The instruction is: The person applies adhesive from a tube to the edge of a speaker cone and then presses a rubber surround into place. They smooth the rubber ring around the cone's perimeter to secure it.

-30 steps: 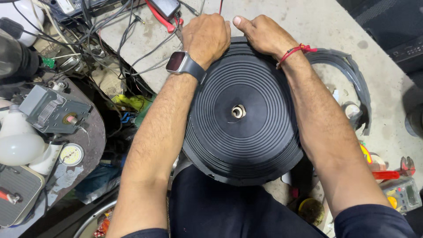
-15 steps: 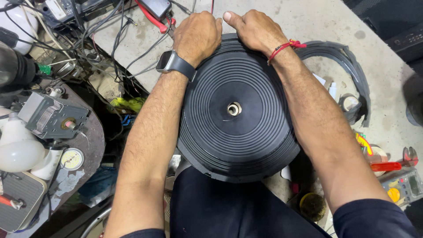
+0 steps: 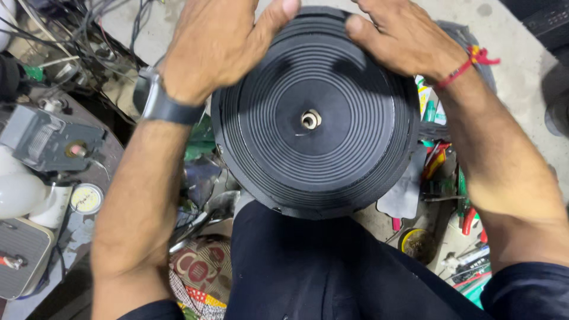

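A large round black disc (image 3: 314,172) with raised concentric ridges and a small white hub (image 3: 310,120) rests against my lap. My left hand (image 3: 216,44), with a dark watch on its wrist, grips the disc's upper left rim, thumb lying over the top edge. My right hand (image 3: 403,38), a red thread around its wrist, presses on the upper right rim, thumb on the ridged face. Both hands are partly cut off by the frame's top edge.
A cluttered bench at left holds a grey box-shaped device (image 3: 44,139), a white bulb (image 3: 18,192), a small round gauge (image 3: 86,198) and tangled wires (image 3: 89,29). Red-handled tools (image 3: 435,160) and a small round tin (image 3: 418,244) lie at right on the concrete floor. Patterned cloth (image 3: 198,266) lies below.
The view has moved in closer, so the disc fills more of the picture. Both hands have shifted along the top rim, with the thumbs now spread over the edge.
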